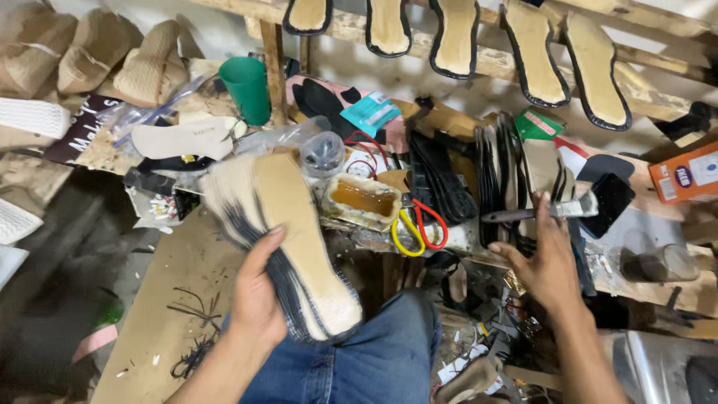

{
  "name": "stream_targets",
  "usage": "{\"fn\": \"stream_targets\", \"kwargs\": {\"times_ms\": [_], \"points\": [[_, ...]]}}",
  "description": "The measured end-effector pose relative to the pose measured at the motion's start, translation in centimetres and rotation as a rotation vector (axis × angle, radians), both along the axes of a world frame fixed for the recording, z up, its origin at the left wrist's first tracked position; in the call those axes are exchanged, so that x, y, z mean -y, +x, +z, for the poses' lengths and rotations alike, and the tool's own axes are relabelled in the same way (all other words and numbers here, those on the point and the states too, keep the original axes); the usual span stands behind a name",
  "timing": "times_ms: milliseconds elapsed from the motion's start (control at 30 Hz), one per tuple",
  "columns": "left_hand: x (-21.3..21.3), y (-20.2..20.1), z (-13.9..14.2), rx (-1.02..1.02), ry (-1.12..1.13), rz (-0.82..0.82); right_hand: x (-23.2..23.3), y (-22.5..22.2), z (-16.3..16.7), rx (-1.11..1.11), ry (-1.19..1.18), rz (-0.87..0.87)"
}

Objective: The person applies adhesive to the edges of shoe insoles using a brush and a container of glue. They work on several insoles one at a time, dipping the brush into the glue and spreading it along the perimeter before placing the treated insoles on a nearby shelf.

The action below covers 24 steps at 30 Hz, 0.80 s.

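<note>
- The grip of the left hand (258, 299) is closed around a fanned stack of insoles (288, 239), thumb across the tan top face and fingers hidden beneath; the stack rests over the person's jeans-clad knee (381, 352) at the near middle.
- The right hand (550, 262) is spread and holds nothing, its fingertips right at a dark-handled brush (538, 213) lying on the counter (658, 288) to the right; whether they already touch the handle is hard to tell.
- As far as progress can be judged, the stack is gathered and in hand, while the brush is not yet lifted and no insole shows fresh glue.
- An open tin of amber glue (363, 200) sits just beyond the stack's far end, between the two hands, with red and yellow scissor handles (419, 228) beside it.
- Upright rows of dark soles (508, 172) stand just left of the brush.
- Finished black-edged insoles (538, 52) hang from a wooden rack at the far side; a green cup (247, 88) stands at the far left.
</note>
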<state>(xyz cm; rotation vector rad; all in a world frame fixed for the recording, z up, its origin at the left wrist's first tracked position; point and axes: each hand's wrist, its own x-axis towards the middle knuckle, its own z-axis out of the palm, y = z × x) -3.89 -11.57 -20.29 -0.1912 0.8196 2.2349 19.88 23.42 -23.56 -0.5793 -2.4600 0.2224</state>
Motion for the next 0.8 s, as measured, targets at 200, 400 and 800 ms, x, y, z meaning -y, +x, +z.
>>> {"fn": "stream_targets", "kwargs": {"times_ms": [200, 400, 800], "points": [[-6.1, 2.5, 0.1, -0.017, 0.181, -0.208, 1.0, -0.8, -0.6, -0.148, -0.159, -0.188], [-7.6, 3.9, 1.2, -0.092, 0.159, -0.188, 1.9, -1.7, 0.6, -0.205, -0.248, -0.145], [-9.0, 4.0, 1.2, -0.163, 0.048, -0.039, 4.3, -4.6, 2.1, -0.237, -0.006, 0.077]]}}
